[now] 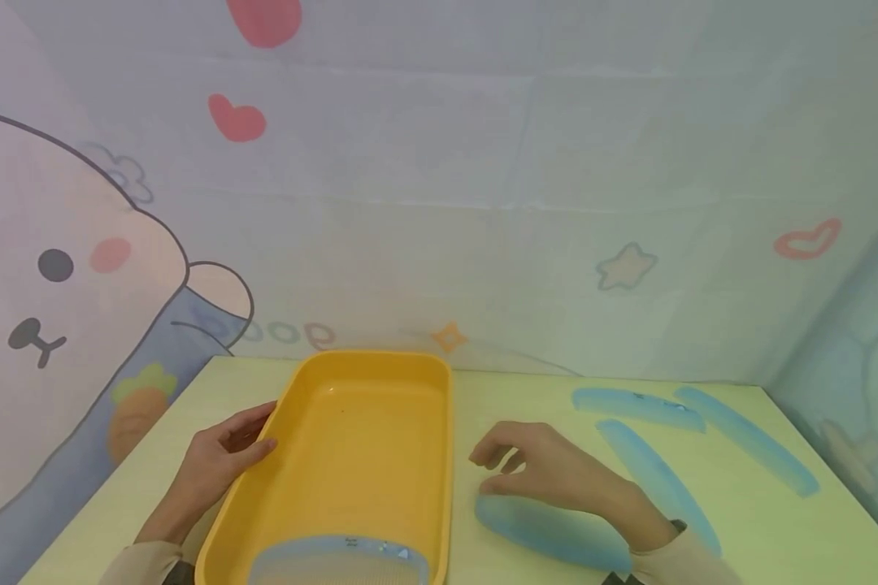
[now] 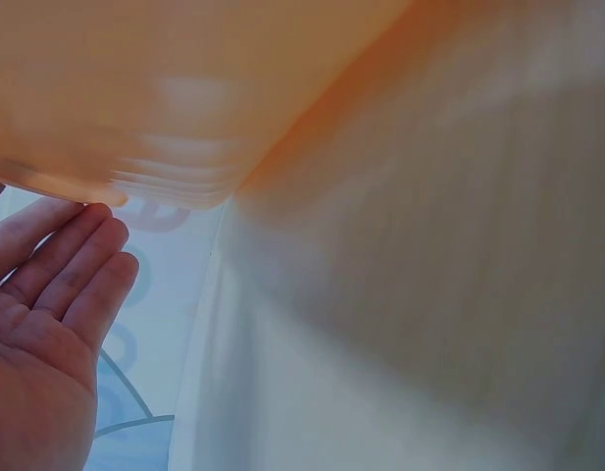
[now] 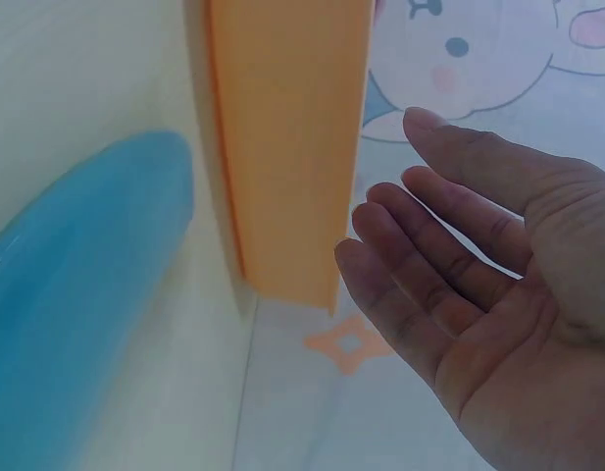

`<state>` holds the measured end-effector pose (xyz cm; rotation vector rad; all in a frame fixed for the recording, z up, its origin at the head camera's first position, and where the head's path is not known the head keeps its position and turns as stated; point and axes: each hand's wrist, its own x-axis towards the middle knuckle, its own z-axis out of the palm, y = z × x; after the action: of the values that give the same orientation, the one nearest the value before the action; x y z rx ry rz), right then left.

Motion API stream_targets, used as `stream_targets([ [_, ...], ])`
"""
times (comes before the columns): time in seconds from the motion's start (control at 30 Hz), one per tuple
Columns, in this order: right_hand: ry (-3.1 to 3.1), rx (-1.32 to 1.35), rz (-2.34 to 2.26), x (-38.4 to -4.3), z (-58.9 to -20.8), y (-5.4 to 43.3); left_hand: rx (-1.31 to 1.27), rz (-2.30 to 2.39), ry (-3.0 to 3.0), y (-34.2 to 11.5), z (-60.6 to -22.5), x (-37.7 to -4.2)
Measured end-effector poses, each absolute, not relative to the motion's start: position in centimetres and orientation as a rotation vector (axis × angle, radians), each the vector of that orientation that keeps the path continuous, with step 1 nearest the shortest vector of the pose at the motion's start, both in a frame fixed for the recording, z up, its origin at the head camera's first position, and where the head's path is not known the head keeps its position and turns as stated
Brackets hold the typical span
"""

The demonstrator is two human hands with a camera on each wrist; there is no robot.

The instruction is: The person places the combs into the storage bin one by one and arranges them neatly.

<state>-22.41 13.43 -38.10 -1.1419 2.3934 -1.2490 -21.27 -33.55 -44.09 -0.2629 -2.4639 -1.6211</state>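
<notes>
A yellow plastic tray lies left of centre on the table. My left hand holds its left rim, thumb over the edge and fingers along the outer wall, as the left wrist view shows from below. Inside the tray's near end lies a translucent blue comb, cut off by the frame's bottom. To the right of the tray, my right hand hovers with loosely bent fingers and holds nothing. Beneath it another blue comb rests on the table, partly covered by the wrist; the right wrist view shows this comb beside the tray wall.
Three more blue combs lie on the right of the pale table: one comb near the back edge, one slanted comb at far right, and one comb behind the right wrist. A printed cloth hangs behind the table.
</notes>
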Motion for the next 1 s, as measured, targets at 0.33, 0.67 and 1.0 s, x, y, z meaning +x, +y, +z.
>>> stream_targets([
  [0.33,2.427,-1.177,-1.249,-22.8,-39.5,16.6,-0.267,-1.611,-2.449,-33.5,-44.0,-21.3],
  [0.67,2.432,-1.11,-1.207,-22.4,-40.8,19.5,-0.274,-1.631,-2.439,-33.4,-43.9,-21.1],
  [1.0,2.462,-0.989,-1.125,-21.4,-41.9,21.2,-0.262,-1.638,-2.452,-33.4,-43.9,-21.1],
])
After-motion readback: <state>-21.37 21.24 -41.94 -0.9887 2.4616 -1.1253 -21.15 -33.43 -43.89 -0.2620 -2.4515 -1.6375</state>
